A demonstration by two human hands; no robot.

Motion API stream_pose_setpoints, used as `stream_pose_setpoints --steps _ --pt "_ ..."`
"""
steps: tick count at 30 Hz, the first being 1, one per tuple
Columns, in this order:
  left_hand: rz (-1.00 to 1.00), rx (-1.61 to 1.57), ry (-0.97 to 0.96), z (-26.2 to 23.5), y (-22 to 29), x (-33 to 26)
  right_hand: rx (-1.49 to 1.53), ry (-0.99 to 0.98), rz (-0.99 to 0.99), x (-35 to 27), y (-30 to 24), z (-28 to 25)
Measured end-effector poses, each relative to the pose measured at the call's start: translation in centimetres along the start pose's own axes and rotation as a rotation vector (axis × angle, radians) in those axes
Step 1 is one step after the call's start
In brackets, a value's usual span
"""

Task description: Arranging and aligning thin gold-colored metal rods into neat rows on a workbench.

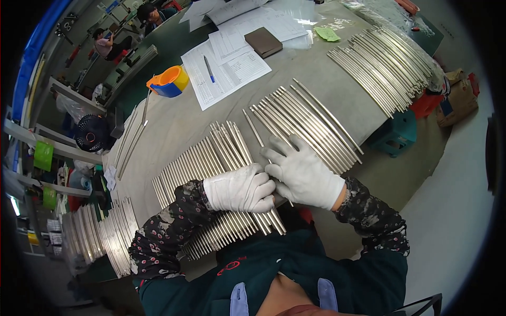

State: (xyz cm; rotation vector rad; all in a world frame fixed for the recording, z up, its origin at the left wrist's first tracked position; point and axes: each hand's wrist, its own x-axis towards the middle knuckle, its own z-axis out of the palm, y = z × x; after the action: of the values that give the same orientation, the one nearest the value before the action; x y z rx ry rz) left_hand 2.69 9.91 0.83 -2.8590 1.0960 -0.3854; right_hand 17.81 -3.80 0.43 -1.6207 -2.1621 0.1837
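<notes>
My left hand [240, 189], in a white glove, is closed in a fist over a row of silver metal rods [190, 163]; what its fingers hold, if anything, is hidden. Beside it, my right hand [305, 174], also gloved in white, has bent, partly spread fingers on a single metal rod [253, 126]. That rod slants between two groups, its middle covered by my hands. Several longer-looking rods [226, 139] lie raised at the right side of the left row. Just beyond my right hand is another group of rods [300, 126].
A larger rod stack [385, 66] lies at the far right. Papers [226, 68], a pen [209, 69], a brown notebook [263, 42] and an orange-blue tape roll [168, 81] sit farther back on the grey table. More rods [118, 231] are at left; a teal stool [394, 134] stands right.
</notes>
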Motion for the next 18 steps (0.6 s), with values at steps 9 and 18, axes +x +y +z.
stream_pose_setpoints --steps 9,18 --pt "-0.024 -0.008 0.057 2.3 -3.4 2.5 -0.370 0.069 0.324 -0.8 3.6 -0.6" --pt "-0.075 -0.009 0.159 2.8 -3.6 2.8 -0.509 0.024 0.434 -0.9 5.7 -1.4"
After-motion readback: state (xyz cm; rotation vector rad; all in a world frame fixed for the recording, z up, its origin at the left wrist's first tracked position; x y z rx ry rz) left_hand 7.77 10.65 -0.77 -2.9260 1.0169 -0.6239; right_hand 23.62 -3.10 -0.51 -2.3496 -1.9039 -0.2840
